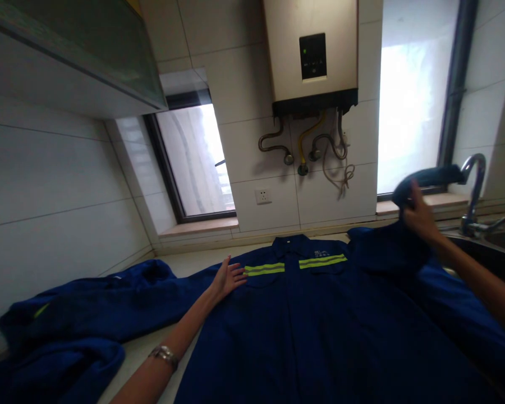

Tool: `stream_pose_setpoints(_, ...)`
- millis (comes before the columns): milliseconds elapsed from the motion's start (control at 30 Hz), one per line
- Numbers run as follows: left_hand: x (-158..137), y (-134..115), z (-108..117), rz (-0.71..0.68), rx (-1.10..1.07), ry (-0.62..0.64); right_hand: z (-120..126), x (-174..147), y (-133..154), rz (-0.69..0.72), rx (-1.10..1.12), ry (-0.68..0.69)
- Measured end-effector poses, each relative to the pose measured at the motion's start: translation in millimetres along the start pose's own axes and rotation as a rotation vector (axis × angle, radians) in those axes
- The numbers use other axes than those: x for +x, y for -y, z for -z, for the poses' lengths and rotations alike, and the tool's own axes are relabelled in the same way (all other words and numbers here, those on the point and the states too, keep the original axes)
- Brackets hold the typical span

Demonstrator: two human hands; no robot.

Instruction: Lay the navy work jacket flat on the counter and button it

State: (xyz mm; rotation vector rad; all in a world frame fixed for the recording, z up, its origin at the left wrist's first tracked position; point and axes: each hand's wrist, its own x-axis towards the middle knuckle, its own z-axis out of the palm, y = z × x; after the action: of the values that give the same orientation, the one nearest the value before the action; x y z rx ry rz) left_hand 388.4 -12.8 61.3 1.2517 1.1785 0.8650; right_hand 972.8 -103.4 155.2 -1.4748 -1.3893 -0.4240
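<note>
A dark blue work jacket point(286, 325) lies spread on the counter, its collar toward the wall and yellow-green reflective stripes across the chest. My left hand point(228, 278) rests on the chest beside the left stripe, fingers spread and flat. My right hand point(418, 216) is raised at the right, closed around the jacket's sleeve point(425, 180), which is lifted off the counter and blurred by motion. The sleeve's end is near the faucet. The other sleeve point(172, 300) stretches out to the left.
More blue clothing point(63, 359) is heaped on the counter point(138, 359) at left. A faucet point(473, 191) and dark sink point(500, 252) are at right. A water heater point(313, 50) with pipes hangs on the tiled wall, between two windows. An overhead cabinet point(79, 62) juts out at upper left.
</note>
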Motion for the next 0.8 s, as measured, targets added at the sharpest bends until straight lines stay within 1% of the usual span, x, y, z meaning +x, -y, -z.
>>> stream_pose_setpoints(33,-4.9,-3.6,-6.2,0.049,-0.145,0.072,-13.2,-14.1,28.4,0.136,0.056,0.075)
stream_pose_setpoints(67,-10.2,-5.8,-14.5,0.09,-0.255,0.14,-27.3,-32.4,56.5,0.274,0.096,0.199)
stream_pose_setpoints(100,-15.6,-6.1,-24.2,0.122,-0.311,0.197,-41.3,-54.1,82.9,0.413,0.124,0.361)
stream_pose_setpoints(167,-26.5,0.7,-45.6,0.159,-0.334,0.303,-64.9,-103.6,126.9,0.63,0.122,0.671)
stream_pose_setpoints(200,-31.4,7.9,-55.8,0.156,-0.311,0.345,-73.0,-128.7,143.5,0.71,0.118,0.798)
stream_pose_setpoints(233,-35.5,17.1,-64.7,0.141,-0.27,0.367,-78.2,-152.2,156.3,0.753,0.115,0.894)
stream_pose_setpoints(267,-38.6,27.4,-72.1,0.123,-0.213,0.364,-80.6,-173.1,165.6,0.78,0.122,0.977)
stream_pose_setpoints(333,-41.6,46.0,-80.9,0.113,-0.077,0.282,-78.3,-204.6,176.1,0.795,0.151,1.065)
stream_pose_setpoints(400,-41.0,52.9,-82.4,0.18,0.025,0.183,-69.2,-221.8,180.1,0.785,0.205,1.058)
stream_pose_setpoints(433,-40.2,49.4,-81.2,0.223,0.039,0.151,-63.1,-225.9,180.6,0.784,0.24,1.032)
stream_pose_setpoints(467,-39.6,40.6,-79.2,0.258,0.024,0.133,-56.6,-227.8,180.1,0.795,0.279,1.009)
stream_pose_setpoints(533,-40.6,8.7,-74.8,0.27,-0.075,0.111,-44.0,-227.0,175.4,0.836,0.346,0.992)
stream_pose_setpoints(600,-46.2,-35.1,-72.3,0.207,-0.205,0.076,-35.0,-222.6,163.6,0.838,0.357,1.011)
stream_pose_setpoints(633,-50.6,-57.8,-72.2,0.166,-0.259,0.056,-33.0,-219.6,154.9,0.805,0.333,1.017)
stream_pose_setpoints(700,-61.5,-98.5,-74.7,0.098,-0.332,0.059,-35.2,-213.0,133.7,0.7,0.246,1.005)
stream_pose_setpoints(733,-67.1,-114.8,-76.9,0.068,-0.354,0.062,-39.7,-209.8,122.4,0.652,0.202,0.994)
stream_pose_setpoints(800,-76.6,-138.6,-81.3,0.013,-0.383,0.052,-54.6,-203.8,101.4,0.583,0.133,0.979)
